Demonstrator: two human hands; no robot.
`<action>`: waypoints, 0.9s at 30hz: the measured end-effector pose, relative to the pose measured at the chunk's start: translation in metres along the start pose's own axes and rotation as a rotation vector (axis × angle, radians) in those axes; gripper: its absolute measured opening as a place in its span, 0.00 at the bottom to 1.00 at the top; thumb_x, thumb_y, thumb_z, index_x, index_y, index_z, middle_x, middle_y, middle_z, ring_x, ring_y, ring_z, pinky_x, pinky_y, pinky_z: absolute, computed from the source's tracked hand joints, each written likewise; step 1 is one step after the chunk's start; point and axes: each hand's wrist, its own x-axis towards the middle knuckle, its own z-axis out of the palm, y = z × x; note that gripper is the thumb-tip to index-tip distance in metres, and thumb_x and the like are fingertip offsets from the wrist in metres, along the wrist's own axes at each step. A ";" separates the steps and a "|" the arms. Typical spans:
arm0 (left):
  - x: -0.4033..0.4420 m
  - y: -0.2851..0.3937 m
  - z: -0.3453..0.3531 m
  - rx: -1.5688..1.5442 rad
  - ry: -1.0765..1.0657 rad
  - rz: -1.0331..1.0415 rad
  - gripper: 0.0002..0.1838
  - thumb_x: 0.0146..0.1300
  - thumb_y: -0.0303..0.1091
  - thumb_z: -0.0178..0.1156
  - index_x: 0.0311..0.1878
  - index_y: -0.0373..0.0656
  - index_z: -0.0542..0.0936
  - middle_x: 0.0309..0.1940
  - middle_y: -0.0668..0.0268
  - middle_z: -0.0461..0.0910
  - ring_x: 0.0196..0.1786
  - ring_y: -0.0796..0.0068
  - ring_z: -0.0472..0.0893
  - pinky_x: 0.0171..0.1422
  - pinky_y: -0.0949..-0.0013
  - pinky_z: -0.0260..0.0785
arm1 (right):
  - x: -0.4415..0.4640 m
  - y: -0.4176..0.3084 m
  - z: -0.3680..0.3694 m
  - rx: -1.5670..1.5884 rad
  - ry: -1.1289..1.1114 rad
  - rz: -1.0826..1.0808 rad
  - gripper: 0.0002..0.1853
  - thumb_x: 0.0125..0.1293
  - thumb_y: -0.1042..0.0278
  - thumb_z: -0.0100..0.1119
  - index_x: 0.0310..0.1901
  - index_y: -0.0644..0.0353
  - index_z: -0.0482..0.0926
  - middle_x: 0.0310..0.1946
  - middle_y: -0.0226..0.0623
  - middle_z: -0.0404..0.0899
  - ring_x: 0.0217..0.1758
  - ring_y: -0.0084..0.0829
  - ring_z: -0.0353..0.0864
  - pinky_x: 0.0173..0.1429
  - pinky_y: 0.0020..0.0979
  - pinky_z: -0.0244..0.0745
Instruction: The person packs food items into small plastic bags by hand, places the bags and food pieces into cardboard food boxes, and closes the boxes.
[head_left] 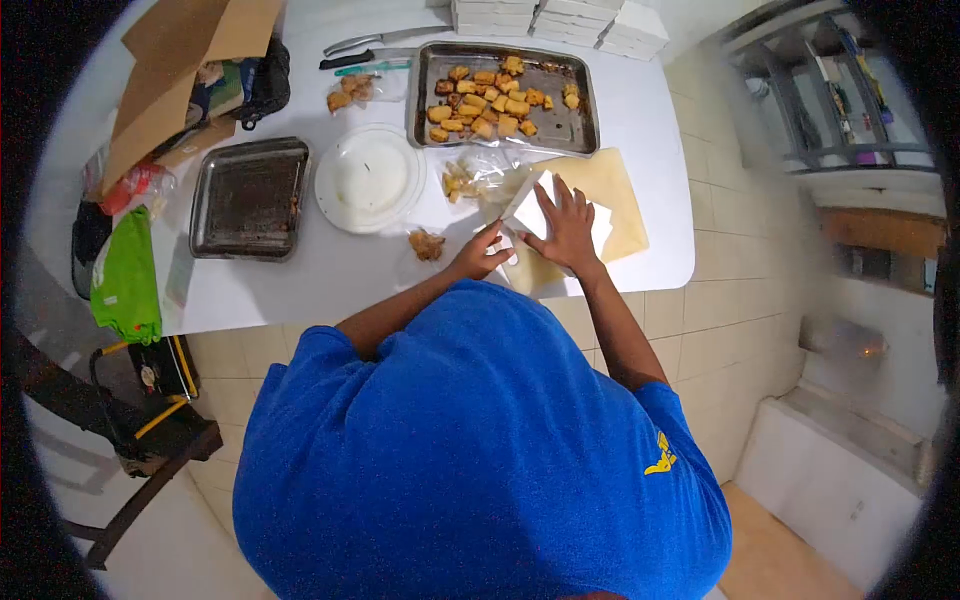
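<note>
A white cardboard box (526, 212), partly folded, lies at the front right of the table. My right hand (567, 228) rests on it with the fingers spread and stretched out. At the box's near left corner, my left hand (483, 254) grips the edge between thumb and fingers. Under the box is a pale yellow board (625, 205). Just left of the box lies a clear plastic bag with pale yellow pieces (457, 182) in it. A small bag of brown pieces (426, 244) sits beside my left hand. My hands hide part of the box.
Behind my hands stands a metal tray (570, 125) with browned chunks (485, 100). To the left are a white plate (368, 178) and a dark tray (250, 200). Knives (365, 57) lie at the back near stacked white boxes (570, 22). A cardboard carton (160, 95) stands far left.
</note>
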 end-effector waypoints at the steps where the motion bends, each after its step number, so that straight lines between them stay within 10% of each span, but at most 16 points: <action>1: -0.001 0.003 -0.003 -0.024 -0.037 -0.049 0.43 0.57 0.39 0.64 0.69 0.33 0.52 0.66 0.49 0.59 0.63 0.61 0.67 0.64 0.65 0.63 | 0.000 0.000 0.002 -0.006 0.006 -0.004 0.46 0.47 0.30 0.57 0.67 0.42 0.59 0.69 0.50 0.50 0.64 0.62 0.54 0.58 0.65 0.54; 7: -0.001 -0.011 -0.005 0.606 0.013 0.203 0.44 0.57 0.44 0.62 0.69 0.34 0.50 0.68 0.49 0.54 0.67 0.57 0.63 0.66 0.64 0.61 | 0.003 0.000 0.000 0.042 -0.027 0.000 0.45 0.49 0.29 0.54 0.68 0.41 0.59 0.69 0.51 0.50 0.64 0.63 0.53 0.59 0.66 0.51; 16: -0.003 -0.008 -0.016 0.706 0.087 0.493 0.34 0.58 0.41 0.61 0.63 0.31 0.63 0.65 0.50 0.61 0.57 0.56 0.74 0.57 0.65 0.70 | 0.004 -0.005 0.003 -0.005 -0.075 0.026 0.44 0.50 0.27 0.52 0.68 0.37 0.58 0.69 0.52 0.47 0.65 0.68 0.48 0.59 0.70 0.47; 19: 0.004 0.013 -0.011 0.044 0.036 0.077 0.30 0.64 0.41 0.57 0.64 0.34 0.63 0.57 0.49 0.69 0.54 0.64 0.76 0.58 0.66 0.70 | 0.007 0.001 -0.002 0.078 -0.069 0.020 0.44 0.50 0.27 0.52 0.68 0.38 0.59 0.69 0.52 0.48 0.64 0.66 0.51 0.59 0.67 0.50; 22: 0.025 -0.024 0.009 -0.234 0.224 0.170 0.21 0.62 0.33 0.58 0.55 0.31 0.71 0.53 0.50 0.73 0.46 0.65 0.80 0.49 0.68 0.74 | 0.010 0.001 -0.003 0.154 -0.086 0.006 0.45 0.50 0.27 0.53 0.67 0.41 0.60 0.68 0.53 0.50 0.63 0.63 0.54 0.58 0.63 0.54; 27: 0.020 0.006 -0.008 0.116 0.322 0.353 0.12 0.60 0.30 0.58 0.42 0.31 0.78 0.42 0.52 0.78 0.41 0.60 0.80 0.44 0.67 0.73 | 0.011 -0.006 -0.009 0.150 -0.123 0.022 0.43 0.51 0.31 0.56 0.68 0.41 0.59 0.67 0.53 0.51 0.64 0.59 0.53 0.60 0.61 0.55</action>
